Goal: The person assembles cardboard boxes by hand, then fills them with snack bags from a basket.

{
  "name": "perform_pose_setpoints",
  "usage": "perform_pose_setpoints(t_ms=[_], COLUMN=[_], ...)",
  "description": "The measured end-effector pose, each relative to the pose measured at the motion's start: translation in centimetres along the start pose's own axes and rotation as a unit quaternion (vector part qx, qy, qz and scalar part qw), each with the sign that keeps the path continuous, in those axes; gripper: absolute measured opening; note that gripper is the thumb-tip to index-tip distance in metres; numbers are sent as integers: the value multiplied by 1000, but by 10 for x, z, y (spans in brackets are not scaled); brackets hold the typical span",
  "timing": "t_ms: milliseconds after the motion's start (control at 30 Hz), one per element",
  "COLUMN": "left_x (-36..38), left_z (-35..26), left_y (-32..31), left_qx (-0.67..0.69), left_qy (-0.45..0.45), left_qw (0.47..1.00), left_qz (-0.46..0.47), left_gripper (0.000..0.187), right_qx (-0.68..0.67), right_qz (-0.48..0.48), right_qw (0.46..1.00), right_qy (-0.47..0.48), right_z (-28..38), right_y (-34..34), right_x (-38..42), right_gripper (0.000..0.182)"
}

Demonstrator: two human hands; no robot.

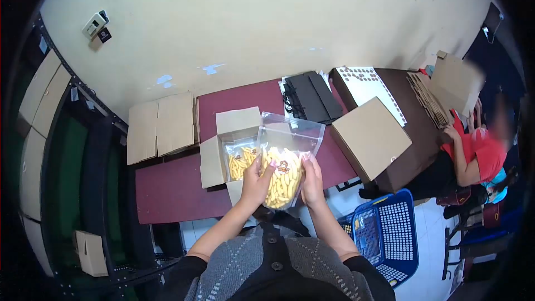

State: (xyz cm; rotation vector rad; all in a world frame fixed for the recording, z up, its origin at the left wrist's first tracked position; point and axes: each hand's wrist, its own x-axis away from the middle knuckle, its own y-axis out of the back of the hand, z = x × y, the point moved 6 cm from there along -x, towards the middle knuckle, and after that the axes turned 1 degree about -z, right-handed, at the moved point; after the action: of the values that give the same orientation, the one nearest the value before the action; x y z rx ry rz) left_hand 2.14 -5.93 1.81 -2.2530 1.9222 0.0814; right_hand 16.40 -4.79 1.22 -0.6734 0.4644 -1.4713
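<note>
Between my two hands is a clear plastic pouch filled with pale yellow finger-shaped snacks, with a small brown and orange label on its front. My left hand grips its left side, thumb on the front. My right hand holds the right side. The pouch is upright, its unfilled top part standing above the snacks. Just behind and left of it, an open cardboard box sits on the table with its flaps spread. Inside lies another clear pouch of yellow snacks, partly hidden by my left hand.
Flattened cartons lie left on the maroon table. Black folders, a sticker sheet and a closed carton are toward the right. A blue basket stands on the floor. A person in red sits at right, handling cardboard.
</note>
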Motion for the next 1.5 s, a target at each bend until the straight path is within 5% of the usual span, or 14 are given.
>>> perform_pose_setpoints(t_ms=[67, 133, 200, 300, 533, 600, 667, 833, 933, 1000, 1100, 1233, 1500], left_x=[-1, -6, -7, -12, -22, -18, -17, -23, -26, -31, -50, -53, -44], left_z=[11, 9, 2, -13, -4, -11, -8, 3, 6, 6, 0, -9, -12], left_y=[-1, -5, -15, -33, -59, -77, -90, -103, -107, -105, -91, -82, -54], left_qx=[37, -39, -115, -188, -218, -144, -236, -157, -116, 50, 49, -1, 60], left_qy=[58, 52, 47, 12, 32, -5, 11, 19, 33, 12, -13, 38, 48], left_qw=[997, 997, 991, 975, 969, 983, 962, 975, 979, 989, 995, 996, 988], left_qz=[27, 38, 49, 118, 109, 112, 136, 154, 165, 136, 83, 84, 131], left_gripper=[32, 36, 41, 58, 63, 59, 57, 56, 53, 49, 28, 15, 26], right_qx=[-11, 201, 207, 102, 222, 198, 107, 42, 61, 72, 309, 332, 318], right_qz=[1, 47, 40, -24, 63, 62, -22, 19, 22, 41, 124, 135, 271], right_qw=[1000, 974, 971, 995, 971, 977, 993, 995, 994, 992, 942, 932, 906], right_qy=[-11, 98, 113, 1, 65, 49, 35, 84, 88, 97, 55, 54, -72], right_z=[-2, 13, 20, 18, 57, 63, 69, 91, 99, 106, 105, 93, 85], right_y=[2, -8, 0, 17, 15, 22, 44, 70, 64, 61, 43, 33, 20], right_x=[-7, -6, -10, -25, -35, -41, -49, -60, -58, -59, -58, -59, -62], right_gripper=[34, 35, 34, 32, 46, 45, 31, 12, 12, 13, 17, 18, 34])
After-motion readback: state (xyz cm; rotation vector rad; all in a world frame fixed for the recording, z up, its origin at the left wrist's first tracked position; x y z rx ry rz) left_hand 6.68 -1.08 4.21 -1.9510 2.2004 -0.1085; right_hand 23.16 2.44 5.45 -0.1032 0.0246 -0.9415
